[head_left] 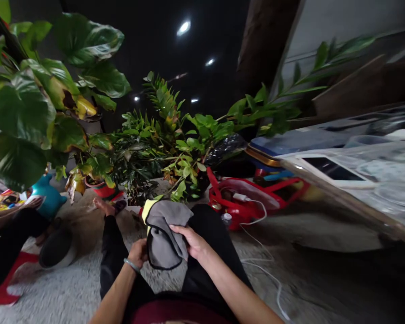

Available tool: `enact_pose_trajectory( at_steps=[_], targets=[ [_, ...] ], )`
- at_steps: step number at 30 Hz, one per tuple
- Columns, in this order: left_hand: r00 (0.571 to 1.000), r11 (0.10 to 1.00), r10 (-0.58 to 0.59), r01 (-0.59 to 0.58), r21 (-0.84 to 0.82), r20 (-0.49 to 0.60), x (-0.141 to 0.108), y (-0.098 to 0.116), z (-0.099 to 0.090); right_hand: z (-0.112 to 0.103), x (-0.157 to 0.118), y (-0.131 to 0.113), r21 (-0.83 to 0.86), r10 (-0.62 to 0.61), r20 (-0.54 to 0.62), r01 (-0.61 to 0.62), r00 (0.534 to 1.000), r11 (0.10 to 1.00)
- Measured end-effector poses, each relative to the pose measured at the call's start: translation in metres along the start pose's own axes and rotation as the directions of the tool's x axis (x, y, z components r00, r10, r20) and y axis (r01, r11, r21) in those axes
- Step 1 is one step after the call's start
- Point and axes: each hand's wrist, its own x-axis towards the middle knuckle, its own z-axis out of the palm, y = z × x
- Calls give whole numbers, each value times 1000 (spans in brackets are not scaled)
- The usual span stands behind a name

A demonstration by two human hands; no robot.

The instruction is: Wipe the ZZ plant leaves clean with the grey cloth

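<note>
A grey cloth (167,234) with a yellow edge and black trim hangs over my lap. My left hand (138,253) grips its lower left side; a bracelet sits on that wrist. My right hand (192,240) pinches the cloth's right edge. Both hands hold it above my black trousers as I sit on the floor with my legs stretched forward.
Large leafy potted plants (148,144) stand just beyond my feet. A red basket (253,202) with a white cable lies to the right, next to a low table edge (340,193). Another person's dark leg and shoe (54,247) rest at the left on a pale carpet (54,292).
</note>
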Motion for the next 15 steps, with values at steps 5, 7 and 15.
enact_pose_trajectory(
  at_steps=[5,7,15],
  targets=[
    [997,997,70,-69,44,-32,-24,8,-4,-7,5,6,80,70,-55,-66,996,995],
    [997,995,76,-74,63,-33,-32,4,-5,-9,6,6,81,43,-69,-38,997,996],
    [995,986,82,-72,149,-63,-43,-6,-6,-8,15,18,33,-16,-28,17,999,999]
  ],
)
